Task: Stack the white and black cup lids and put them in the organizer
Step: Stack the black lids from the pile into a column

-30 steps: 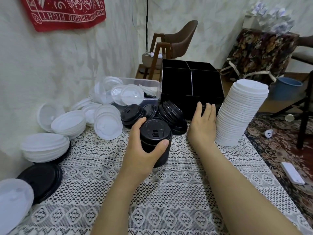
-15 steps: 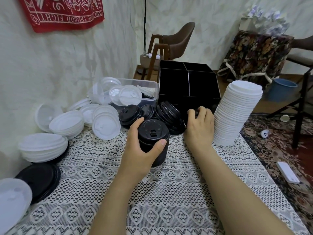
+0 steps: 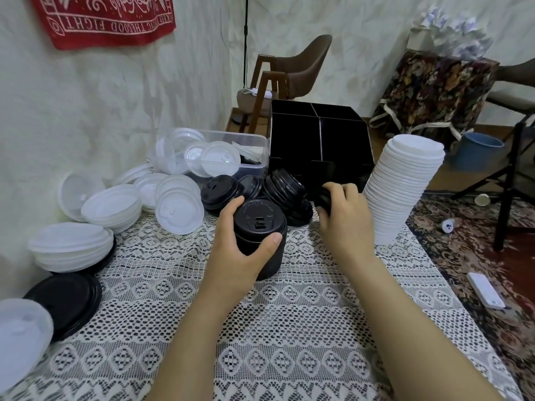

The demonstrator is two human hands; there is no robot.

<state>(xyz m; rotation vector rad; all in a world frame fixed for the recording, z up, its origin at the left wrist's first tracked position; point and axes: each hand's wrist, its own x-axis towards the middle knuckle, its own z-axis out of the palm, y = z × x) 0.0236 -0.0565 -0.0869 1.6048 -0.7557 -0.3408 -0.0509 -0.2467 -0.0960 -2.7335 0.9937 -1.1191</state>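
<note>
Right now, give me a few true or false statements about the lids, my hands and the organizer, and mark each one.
1. The left hand grips a stack of black lids. True.
2. The tall stack of white lids stands inside the black organizer. False: it stands on the lace-covered table, to the right of the organizer.
3. The right hand holds a single black lid. True.
4. The clear plastic container sits to the right of the organizer. False: it sits to its left, with white lids in it.
</note>
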